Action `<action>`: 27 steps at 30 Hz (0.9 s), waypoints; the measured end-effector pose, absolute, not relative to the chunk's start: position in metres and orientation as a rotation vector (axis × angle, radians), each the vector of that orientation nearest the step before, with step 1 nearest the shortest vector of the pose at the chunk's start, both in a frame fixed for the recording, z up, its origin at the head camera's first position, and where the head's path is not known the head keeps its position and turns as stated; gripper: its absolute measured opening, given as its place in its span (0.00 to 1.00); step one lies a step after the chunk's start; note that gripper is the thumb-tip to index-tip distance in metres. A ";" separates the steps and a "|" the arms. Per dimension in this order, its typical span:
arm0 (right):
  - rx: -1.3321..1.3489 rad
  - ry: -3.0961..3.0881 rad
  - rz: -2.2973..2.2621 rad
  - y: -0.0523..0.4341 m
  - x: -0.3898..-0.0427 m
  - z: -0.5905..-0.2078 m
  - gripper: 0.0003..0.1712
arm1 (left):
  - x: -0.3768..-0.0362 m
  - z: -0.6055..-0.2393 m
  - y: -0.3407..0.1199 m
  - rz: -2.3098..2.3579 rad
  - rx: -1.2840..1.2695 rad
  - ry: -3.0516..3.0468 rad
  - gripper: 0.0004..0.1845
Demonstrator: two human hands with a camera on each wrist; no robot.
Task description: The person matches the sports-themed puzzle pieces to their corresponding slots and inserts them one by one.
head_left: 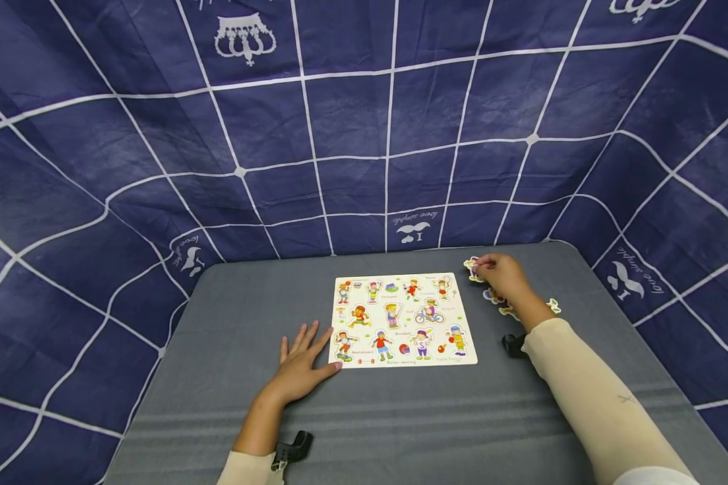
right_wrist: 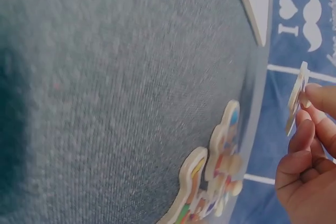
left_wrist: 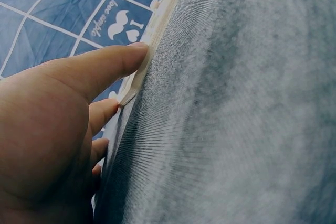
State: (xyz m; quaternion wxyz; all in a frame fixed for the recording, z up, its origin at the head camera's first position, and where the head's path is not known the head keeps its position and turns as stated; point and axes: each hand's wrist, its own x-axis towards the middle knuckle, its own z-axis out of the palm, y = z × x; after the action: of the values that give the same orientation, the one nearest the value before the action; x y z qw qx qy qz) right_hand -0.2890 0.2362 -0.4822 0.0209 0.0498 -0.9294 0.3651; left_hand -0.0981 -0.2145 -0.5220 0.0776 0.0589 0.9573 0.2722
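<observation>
1. 2 hands are in play, and I read the right hand (head_left: 502,272) as the working one: its fingers (right_wrist: 310,129) pinch a flat cut-out piece (right_wrist: 296,104) by its lower edge, lifted clear of the bench (head_left: 400,417).
2. 1 relation matters most: the puzzle board (head_left: 402,318) lies to the left of that held piece, just beside it, so the right hand is far nearer the board's top right corner than the left hand is.
3. From the right wrist view the piece stands on edge, its long axis running roughly up and down between the fingertips; which picture it carries I cannot tell.
4. My left hand (head_left: 301,364) lies flat, fingers straight and spread, holding nothing; its thumb (left_wrist: 105,64) presses against the board's near left corner and steadies it.
5. Loose pieces (head_left: 503,304) lie on the bench under and beside the right wrist, touching or overlapping one another, close to the bench's right side.
6. Open room: bare grey bench lies in front of the board and to its left; behind it the bench edge meets the blue checked cloth (head_left: 364,135), so I judge little spare room there.
</observation>
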 end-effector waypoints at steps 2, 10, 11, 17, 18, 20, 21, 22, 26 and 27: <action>0.163 -2.881 1.161 0.233 -0.286 -0.480 0.13 | -0.098 -0.522 -0.215 0.822 0.176 2.863 0.43; 0.236 -2.842 1.169 0.219 -0.274 -0.474 0.11 | -0.100 -0.521 -0.216 0.814 0.179 2.862 0.44; 0.243 -2.839 1.177 0.216 -0.272 -0.473 0.11 | -0.100 -0.521 -0.216 0.817 0.178 2.860 0.44; 0.313 -2.822 1.247 0.204 -0.256 -0.467 0.11 | -0.100 -0.523 -0.216 0.812 0.167 2.851 0.44; 0.321 -2.818 1.254 0.203 -0.253 -0.466 0.11 | -0.100 -0.523 -0.216 0.806 0.168 2.852 0.44; 0.330 -2.816 1.254 0.200 -0.248 -0.464 0.10 | -0.100 -0.524 -0.216 0.804 0.169 2.856 0.44; 0.336 -2.816 1.259 0.198 -0.246 -0.463 0.10 | -0.100 -0.524 -0.216 0.805 0.170 2.858 0.44; 0.337 -2.818 1.255 0.197 -0.244 -0.463 0.10 | -0.100 -0.524 -0.216 0.805 0.171 2.859 0.44; 0.336 -2.829 1.245 0.193 -0.236 -0.462 0.09 | -0.100 -0.525 -0.216 0.808 0.170 2.860 0.44; 0.338 -2.829 1.247 0.192 -0.235 -0.462 0.09 | -0.100 -0.525 -0.216 0.809 0.168 2.858 0.44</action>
State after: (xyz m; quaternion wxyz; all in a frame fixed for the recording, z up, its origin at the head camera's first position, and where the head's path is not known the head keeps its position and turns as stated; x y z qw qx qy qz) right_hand -0.2345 0.1919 -0.4616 0.0160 0.1086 -0.9095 0.4009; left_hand -0.1005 -0.2159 -0.5245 0.0832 0.0564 0.9573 0.2710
